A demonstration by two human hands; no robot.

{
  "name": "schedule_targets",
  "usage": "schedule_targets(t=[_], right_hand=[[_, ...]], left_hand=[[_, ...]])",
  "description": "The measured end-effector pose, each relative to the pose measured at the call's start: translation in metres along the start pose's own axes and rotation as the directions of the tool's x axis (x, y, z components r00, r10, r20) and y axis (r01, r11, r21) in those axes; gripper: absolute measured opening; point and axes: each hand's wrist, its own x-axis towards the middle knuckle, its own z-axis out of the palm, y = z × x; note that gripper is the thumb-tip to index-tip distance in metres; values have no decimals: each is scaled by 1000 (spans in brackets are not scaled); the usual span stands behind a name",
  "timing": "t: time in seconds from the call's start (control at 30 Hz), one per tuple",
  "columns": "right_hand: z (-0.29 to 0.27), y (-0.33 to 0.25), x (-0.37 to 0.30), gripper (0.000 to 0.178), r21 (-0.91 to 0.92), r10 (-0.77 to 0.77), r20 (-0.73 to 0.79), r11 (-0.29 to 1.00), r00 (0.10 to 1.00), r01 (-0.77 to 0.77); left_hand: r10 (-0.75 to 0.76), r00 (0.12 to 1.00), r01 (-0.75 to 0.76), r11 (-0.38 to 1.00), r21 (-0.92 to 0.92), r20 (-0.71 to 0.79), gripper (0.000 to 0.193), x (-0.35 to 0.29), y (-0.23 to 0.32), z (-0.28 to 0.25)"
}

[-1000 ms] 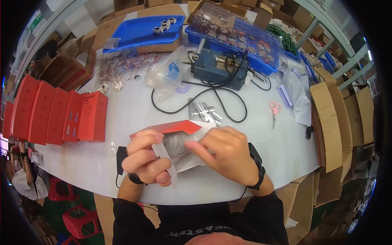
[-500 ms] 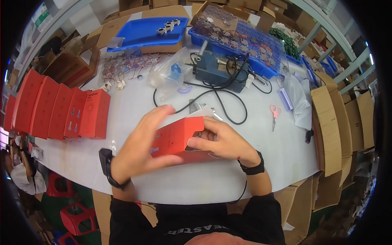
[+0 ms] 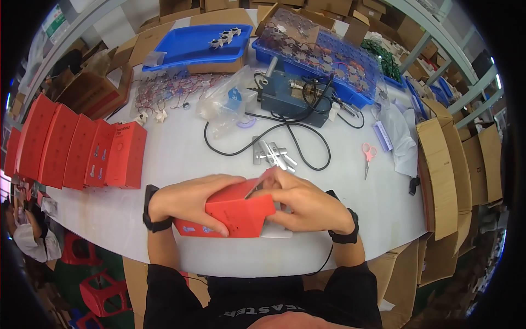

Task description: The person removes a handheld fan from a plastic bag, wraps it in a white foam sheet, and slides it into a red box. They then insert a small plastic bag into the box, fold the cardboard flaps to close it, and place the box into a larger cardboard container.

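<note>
A red cardboard box lies tilted above the near part of the table, its right end open with the flaps standing out. My left hand is closed round its left side, thumb on the near face and fingers over the top. At the open end is my right hand, its bent fingers gripping the end flaps. Some of those fingertips are hidden behind the cardboard, and so is the inside of the box. Just beyond it, several silvery metal pieces lie in a loose pile.
A row of red boxes stands at left. Farther back are a blue tray, a clear plastic bag, a blue-grey machine with a looping black cable, and trays of wired parts. Pink scissors lie at right.
My left hand, spread beside the box before, has closed round it. The box has come nearer to me and turned, and my right hand has shifted at its open end. More of the metal pieces shows.
</note>
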Motion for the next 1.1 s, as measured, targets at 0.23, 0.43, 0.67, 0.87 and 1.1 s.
schedule_targets(t=[0.23,0.43,0.67,0.87,1.1], right_hand=[[27,9,19,27,304,198,239,914,950,-268],[47,28,18,28,119,-91,9,989,996,90],[6,19,16,21,178,194,191,957,962,-229],[19,30,12,17,-84,128,249,990,960,-110],[26,19,2,16,-253,185,304,961,935,-108]], left_hand=[[184,955,-59,887,457,-234,108,-21,13,-2],[173,943,20,822,569,-283,109,-22,1,-7],[106,867,211,807,551,-487,110,-49,-19,-28],[-26,795,445,703,554,-605,104,-35,-50,-25],[-75,704,598,601,531,-707,102,-44,-60,-23]])
